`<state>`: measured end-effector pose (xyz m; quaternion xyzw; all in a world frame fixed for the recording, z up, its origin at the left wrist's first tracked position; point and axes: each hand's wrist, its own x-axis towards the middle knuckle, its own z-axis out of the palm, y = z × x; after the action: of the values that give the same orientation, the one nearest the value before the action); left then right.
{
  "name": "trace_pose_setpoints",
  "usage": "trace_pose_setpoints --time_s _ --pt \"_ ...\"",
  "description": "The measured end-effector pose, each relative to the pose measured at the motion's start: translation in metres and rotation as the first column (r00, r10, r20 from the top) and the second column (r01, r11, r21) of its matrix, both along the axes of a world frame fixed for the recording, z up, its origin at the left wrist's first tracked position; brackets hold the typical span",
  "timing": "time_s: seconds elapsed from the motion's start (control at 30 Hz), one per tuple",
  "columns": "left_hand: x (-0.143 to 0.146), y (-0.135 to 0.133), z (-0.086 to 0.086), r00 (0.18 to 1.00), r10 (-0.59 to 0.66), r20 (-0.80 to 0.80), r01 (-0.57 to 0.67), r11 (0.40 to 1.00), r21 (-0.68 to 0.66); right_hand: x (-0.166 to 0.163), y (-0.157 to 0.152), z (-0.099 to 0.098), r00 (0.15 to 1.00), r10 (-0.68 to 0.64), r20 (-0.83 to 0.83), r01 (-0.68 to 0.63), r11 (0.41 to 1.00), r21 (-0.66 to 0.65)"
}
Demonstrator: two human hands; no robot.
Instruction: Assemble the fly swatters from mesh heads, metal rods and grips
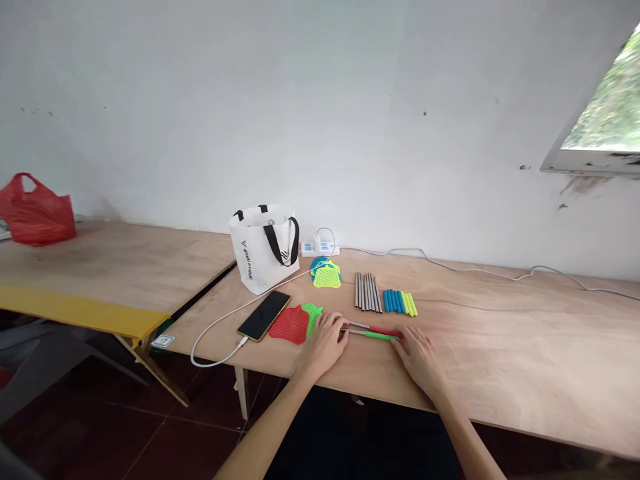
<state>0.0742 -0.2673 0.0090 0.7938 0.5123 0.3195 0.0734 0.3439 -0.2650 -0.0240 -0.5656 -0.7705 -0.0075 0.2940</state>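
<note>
Two thin metal rods lie side by side near the table's front edge, one with a red handle (386,331) and one with a green handle (381,336). My left hand (324,343) is closed over the bare metal ends, its fingers bent. At the handle ends rests my right hand (416,350), its thumb and fingers against the tips. Just left of my left hand are a red mesh fly swatter head (290,325) and a green mesh head (313,313), partly overlapped. Beyond the rods lie several loose metal rods (368,293), blue handles (394,301) and yellow handles (409,305).
A phone (265,315) charges by a white cable from a power strip (320,249) against the wall. Yellow mesh heads (327,275) lie over blue ones near a white tote bag (263,257). A red plastic bag (40,213) sits on the neighbouring table (125,260), across a gap.
</note>
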Motion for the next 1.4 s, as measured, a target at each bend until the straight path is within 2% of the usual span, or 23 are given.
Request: trace_pose_setpoints --time_s 0.07,0.2,0.33,0.47,0.53,0.63,0.93,1.4 --pt "0.0 0.0 -0.001 0.999 0.026 0.025 -0.025 0.999 -0.021 0.0 -0.001 -0.001 0.999 0.0 0.033 0.0 1.0 0.009" --pt "0.0 0.001 0.0 0.994 0.004 0.113 0.005 0.997 -0.077 -0.001 -0.001 -0.003 0.996 -0.032 0.081 0.029 0.999 0.036" --pt "0.001 0.001 0.007 0.988 0.004 0.157 0.003 0.999 -0.045 -0.001 -0.001 -0.005 0.993 -0.049 0.106 0.043 0.997 0.062" --pt "0.008 -0.01 0.014 0.998 0.004 0.066 0.006 0.989 -0.146 -0.002 -0.001 -0.006 0.991 -0.045 0.127 0.033 0.995 0.092" --pt "0.015 -0.018 0.017 0.998 -0.055 -0.007 0.053 0.98 -0.194 -0.001 -0.001 -0.006 0.99 -0.043 0.136 0.029 0.994 0.105" --pt "0.027 -0.025 0.019 0.987 -0.147 -0.067 0.132 0.973 -0.19 0.0 0.001 -0.008 0.988 -0.042 0.148 0.025 0.993 0.118" --pt "0.029 -0.023 0.021 0.977 -0.212 -0.03 0.204 0.962 -0.181 -0.001 0.001 -0.009 0.981 -0.051 0.186 0.021 0.987 0.16" --pt "0.029 -0.022 0.019 0.974 -0.225 -0.028 0.217 0.962 -0.166 -0.003 -0.001 -0.006 0.982 -0.047 0.182 0.018 0.987 0.162"
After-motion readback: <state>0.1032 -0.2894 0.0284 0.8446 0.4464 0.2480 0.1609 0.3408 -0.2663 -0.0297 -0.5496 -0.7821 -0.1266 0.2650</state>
